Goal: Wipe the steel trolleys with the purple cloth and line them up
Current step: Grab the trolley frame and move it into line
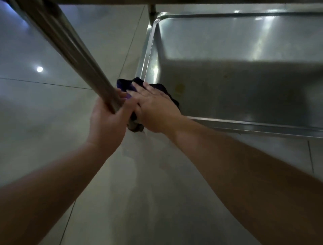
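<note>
I look down at the lower shelf (244,84) of a steel trolley, a shallow tray with a raised rim. One upright steel post (66,47) of the trolley runs from the top left down to the tray's near left corner. My left hand (106,122) grips this post just above the corner. My right hand (153,108) lies flat with straight fingers on the purple cloth (125,87), pressing it onto the tray's near left corner. The cloth is bunched and mostly hidden under the hand.
A second trolley post (152,10) stands at the tray's far left corner, and the edge of an upper shelf (192,1) runs along the top of the view. Glossy grey floor tiles (43,105) lie to the left and below.
</note>
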Demonstrator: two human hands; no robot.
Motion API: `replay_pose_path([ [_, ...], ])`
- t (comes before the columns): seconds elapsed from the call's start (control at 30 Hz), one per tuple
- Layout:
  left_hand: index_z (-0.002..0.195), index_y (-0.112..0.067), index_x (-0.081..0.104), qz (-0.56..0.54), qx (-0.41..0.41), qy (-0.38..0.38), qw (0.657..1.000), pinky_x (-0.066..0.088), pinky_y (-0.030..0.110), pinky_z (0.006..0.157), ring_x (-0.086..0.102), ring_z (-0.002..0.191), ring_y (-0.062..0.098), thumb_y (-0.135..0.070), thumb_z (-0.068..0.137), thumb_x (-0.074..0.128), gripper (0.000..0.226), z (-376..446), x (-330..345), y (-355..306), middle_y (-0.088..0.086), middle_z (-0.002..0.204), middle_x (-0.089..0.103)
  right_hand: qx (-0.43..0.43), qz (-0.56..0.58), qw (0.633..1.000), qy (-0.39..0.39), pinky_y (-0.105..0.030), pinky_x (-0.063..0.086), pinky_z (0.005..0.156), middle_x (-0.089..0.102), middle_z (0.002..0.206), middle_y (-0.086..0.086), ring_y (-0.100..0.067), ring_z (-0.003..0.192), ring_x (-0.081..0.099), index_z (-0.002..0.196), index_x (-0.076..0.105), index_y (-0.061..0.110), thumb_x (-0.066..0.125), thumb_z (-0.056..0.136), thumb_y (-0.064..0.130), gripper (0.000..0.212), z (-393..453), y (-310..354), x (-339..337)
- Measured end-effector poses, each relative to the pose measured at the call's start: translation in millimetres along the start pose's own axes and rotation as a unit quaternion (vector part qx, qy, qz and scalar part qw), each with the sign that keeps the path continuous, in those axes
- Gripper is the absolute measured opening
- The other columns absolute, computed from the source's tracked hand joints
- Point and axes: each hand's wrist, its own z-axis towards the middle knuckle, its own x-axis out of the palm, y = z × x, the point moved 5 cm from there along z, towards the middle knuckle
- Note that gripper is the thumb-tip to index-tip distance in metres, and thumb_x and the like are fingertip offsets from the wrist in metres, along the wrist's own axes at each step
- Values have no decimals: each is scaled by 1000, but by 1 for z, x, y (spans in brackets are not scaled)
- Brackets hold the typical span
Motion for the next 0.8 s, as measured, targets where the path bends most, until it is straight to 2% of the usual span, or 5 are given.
replay_pose_path([
  [0.07, 88, -35, 75, -78, -21, -35, 996, 57, 30, 75, 68, 82, 11, -43, 87, 72, 9, 9, 8, -1, -5, 84, 74, -4, -43, 999, -9, -36, 9, 127, 17, 174, 8, -15, 160, 11, 165, 28, 32, 29, 112, 47, 55, -28, -23, -7],
  [0.3, 71, -18, 54, -104, 4, -63, 993, 50, 29, 67, 58, 69, 18, -27, 78, 65, 16, 22, 12, 13, -7, 60, 58, 306, -79, 939, -138, -45, 15, 130, 21, 173, -6, -30, 158, 22, 163, 34, 17, 31, 110, 46, 60, -126, -198, -92],
  [0.43, 67, -17, 53, -105, 3, -113, 988, 49, 25, 61, 59, 63, 15, -23, 75, 61, 13, 21, 14, 12, -5, 56, 56, 455, -50, 867, -198, -48, 15, 128, 17, 174, -7, -33, 159, 16, 164, 29, 17, 25, 109, 45, 62, -87, -181, -84],
  [0.63, 67, -17, 57, -92, 1, -122, 988, 52, 31, 66, 59, 65, 19, -20, 75, 62, 10, 21, 13, 9, -1, 60, 58, 77, -42, 996, -31, -41, 12, 127, 15, 175, 6, -21, 160, 14, 164, 29, 32, 27, 110, 50, 57, 18, -19, -10],
  [0.8, 65, -16, 54, -96, 7, -111, 989, 49, 27, 61, 55, 62, 18, -17, 76, 60, 13, 22, 14, 10, 0, 59, 54, -69, -70, 995, 24, -34, 11, 126, 24, 172, 7, -18, 158, 21, 162, 35, 31, 39, 108, 46, 56, -25, -64, -27],
])
